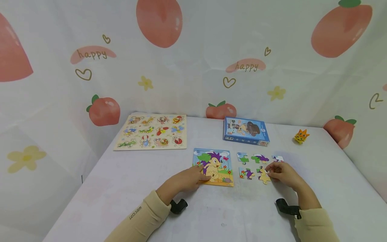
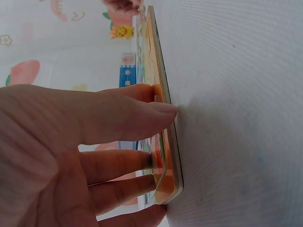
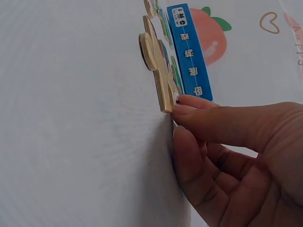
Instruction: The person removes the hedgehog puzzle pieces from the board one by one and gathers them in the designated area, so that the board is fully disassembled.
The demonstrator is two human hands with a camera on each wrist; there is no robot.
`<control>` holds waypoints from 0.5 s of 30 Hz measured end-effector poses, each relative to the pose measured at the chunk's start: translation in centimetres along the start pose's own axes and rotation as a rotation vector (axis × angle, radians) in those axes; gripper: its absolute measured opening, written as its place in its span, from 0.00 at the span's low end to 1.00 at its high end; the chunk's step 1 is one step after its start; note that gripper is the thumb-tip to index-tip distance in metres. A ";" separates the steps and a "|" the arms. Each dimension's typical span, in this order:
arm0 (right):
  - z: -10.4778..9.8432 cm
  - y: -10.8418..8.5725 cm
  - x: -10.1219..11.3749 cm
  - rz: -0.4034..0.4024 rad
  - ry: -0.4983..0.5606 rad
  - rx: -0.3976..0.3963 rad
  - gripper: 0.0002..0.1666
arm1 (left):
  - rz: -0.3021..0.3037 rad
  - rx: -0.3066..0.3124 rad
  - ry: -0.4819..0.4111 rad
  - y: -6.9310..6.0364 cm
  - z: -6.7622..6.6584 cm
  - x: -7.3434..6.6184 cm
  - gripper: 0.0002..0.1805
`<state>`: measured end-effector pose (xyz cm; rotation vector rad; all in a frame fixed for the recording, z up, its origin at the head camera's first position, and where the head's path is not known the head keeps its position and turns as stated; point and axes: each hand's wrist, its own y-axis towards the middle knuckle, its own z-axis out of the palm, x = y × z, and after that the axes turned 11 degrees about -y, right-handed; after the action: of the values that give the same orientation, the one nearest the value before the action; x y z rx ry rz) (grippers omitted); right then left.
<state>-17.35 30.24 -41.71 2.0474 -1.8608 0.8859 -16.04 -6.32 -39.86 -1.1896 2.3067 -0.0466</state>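
Observation:
The left hand (image 1: 185, 180) rests on the lower left of a small hedgehog picture board (image 1: 223, 183), fingers fairly straight. In the left wrist view, the thumb of that hand (image 2: 90, 142) lies at the edge of the board (image 2: 171, 187) and the other fingers reach over its face. With thumb and forefinger, the right hand (image 1: 285, 174) pinches the right edge of a yellow and purple puzzle piece (image 1: 264, 178), which lies flat on the table. The right wrist view shows the right hand (image 3: 232, 161) at the near end of this wooden piece (image 3: 163, 92), other fingers curled.
Several other pieces, such as a green one (image 1: 243, 159) and a purple one (image 1: 249, 174), lie right of the board. Behind them are a blue box (image 1: 246, 131) and an orange and yellow figurine (image 1: 301, 136). A large insect board (image 1: 154, 131) lies back left.

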 end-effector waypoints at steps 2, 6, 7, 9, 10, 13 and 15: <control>0.0 0.0 0.0 -0.003 0.003 0.004 0.12 | 0.001 0.000 0.001 0.0 0.0 0.0 0.22; 0.0 0.1 -0.2 -0.002 0.008 0.011 0.13 | -0.003 0.000 0.002 0.0 0.0 0.0 0.22; 0.0 0.1 -0.2 -0.004 0.008 0.014 0.13 | -0.005 -0.001 0.002 0.0 0.0 0.0 0.22; 0.0 0.1 -0.3 -0.007 0.005 0.019 0.13 | -0.008 -0.001 -0.001 0.0 -0.1 0.0 0.22; 0.0 0.1 -0.2 -0.003 0.005 0.020 0.13 | -0.010 -0.001 -0.002 0.0 -0.1 0.0 0.22; 0.0 0.0 -0.2 0.004 0.000 0.025 0.13 | -0.014 0.000 -0.003 0.0 -0.1 0.0 0.22; -0.1 -0.1 -0.2 0.006 -0.002 0.025 0.13 | -0.015 0.001 -0.003 0.0 0.0 0.0 0.22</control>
<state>-17.30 30.43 -41.76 2.0595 -1.8668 0.9137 -16.03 -6.35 -39.81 -1.2058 2.2955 -0.0512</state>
